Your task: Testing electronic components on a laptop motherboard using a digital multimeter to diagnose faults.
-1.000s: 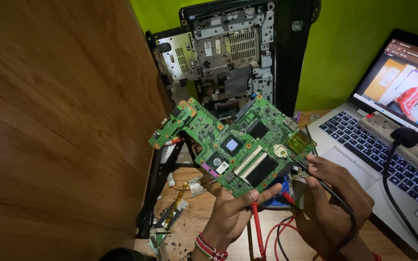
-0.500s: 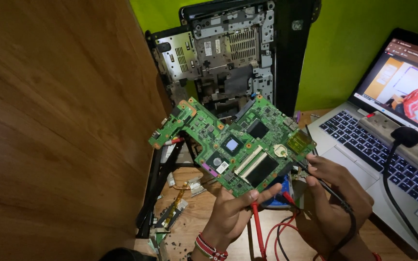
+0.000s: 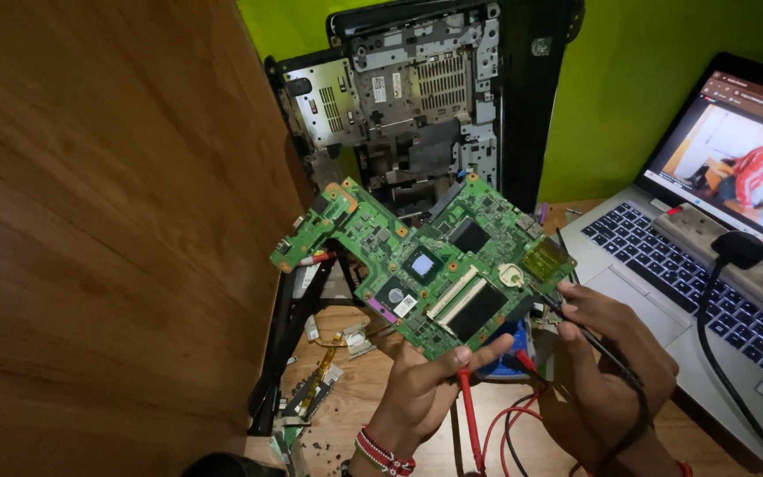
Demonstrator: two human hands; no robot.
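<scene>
Left hand point(image 3: 421, 389) gripped green circuit board point(image 3: 430, 265) and red probe point(image 3: 468, 415) over bench, right hand point(image 3: 607, 353) pinched black probe point(image 3: 589, 331) at board's edge, open laptop point(image 3: 708, 291) at bench's right edge.

Green circuit board point(image 3: 426, 265), red probe point(image 3: 468, 415), black probe lead point(image 3: 611, 362)

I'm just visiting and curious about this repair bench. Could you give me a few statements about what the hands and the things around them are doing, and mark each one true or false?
1. The left hand holds up a green circuit board by its lower edge. True.
2. The right hand holds a black probe against the board's right side. True.
3. The laptop on the right is closed. False: its lid is open and the screen is lit.
4. A red probe lies gripped under the left hand's thumb. True.
5. The wall behind is blue. False: it is green.
6. The opened laptop chassis lies flat on the table. False: it stands upright against the wall.
</scene>
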